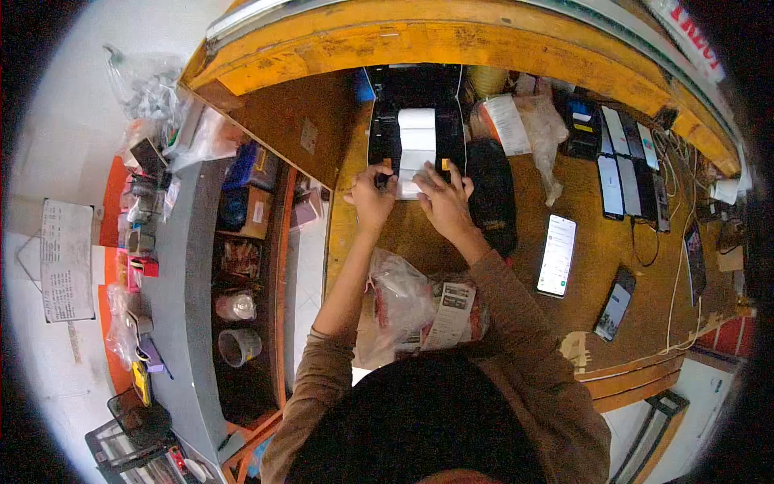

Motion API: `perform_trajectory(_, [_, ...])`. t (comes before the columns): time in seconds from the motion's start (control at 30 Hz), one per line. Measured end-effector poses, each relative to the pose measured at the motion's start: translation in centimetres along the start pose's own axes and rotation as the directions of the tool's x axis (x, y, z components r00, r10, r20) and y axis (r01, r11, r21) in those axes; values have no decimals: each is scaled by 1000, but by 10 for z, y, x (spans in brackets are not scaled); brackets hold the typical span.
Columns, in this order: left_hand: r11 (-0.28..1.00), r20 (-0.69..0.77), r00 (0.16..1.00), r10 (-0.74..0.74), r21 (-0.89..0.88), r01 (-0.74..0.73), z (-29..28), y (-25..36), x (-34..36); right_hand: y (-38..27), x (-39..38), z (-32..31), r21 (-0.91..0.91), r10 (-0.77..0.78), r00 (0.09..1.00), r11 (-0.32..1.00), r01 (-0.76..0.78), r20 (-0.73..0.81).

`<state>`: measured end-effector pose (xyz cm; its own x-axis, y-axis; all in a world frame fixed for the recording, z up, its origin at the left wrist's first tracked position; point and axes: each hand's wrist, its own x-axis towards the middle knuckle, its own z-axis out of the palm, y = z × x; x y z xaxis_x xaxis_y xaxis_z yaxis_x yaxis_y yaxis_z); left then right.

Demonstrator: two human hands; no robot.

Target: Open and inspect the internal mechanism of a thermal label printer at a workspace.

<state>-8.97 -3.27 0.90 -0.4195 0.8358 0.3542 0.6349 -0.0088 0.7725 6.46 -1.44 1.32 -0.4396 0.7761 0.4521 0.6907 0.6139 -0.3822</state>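
Observation:
A black-and-white label printer (460, 129) stands at the back of the wooden desk with its lid raised. A strip of white labels (417, 141) runs down its middle toward me. At the printer's front left, my left hand (373, 198) is closed, its thumb and curled fingers at the strip's left edge. My right hand (443, 202) lies over the strip's near end and right edge, its fingers spread and pressing down. The fingers partly cover the end of the strip.
A black case (492, 194) lies right of the printer. Farther right are a lit phone (556, 255), a dark phone (615, 305), a row of phones (625, 161) and cables. A plastic bag (401, 294) lies under my forearms. A yellow wooden ledge (451, 48) overhangs the back.

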Motion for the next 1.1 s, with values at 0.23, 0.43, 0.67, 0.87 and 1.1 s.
perform_trajectory(0.23, [1000, 13, 1000, -24, 15, 24, -5, 2, 0, -1, 3, -5, 65, -18, 999, 998, 14, 49])
perform_trajectory(0.43, [1000, -12, 1000, 9, 29, -9, -4, 9, -2, 1, 1, -3, 64, -16, 999, 998, 14, 45])
perform_trajectory(0.67, [999, 11, 999, -51, 16, 51, -5, 11, -3, 6, 1, -1, 94, -37, 998, 995, 32, 52])
perform_trajectory(0.87, [1000, 25, 999, -25, -3, 26, -4, 6, -2, 8, 1, 0, 58, -80, 996, 995, 78, 33])
perform_trajectory(1.1, [998, 76, 996, -56, 11, 55, -4, 9, 0, 12, 0, 3, 70, -94, 995, 993, 91, 29])
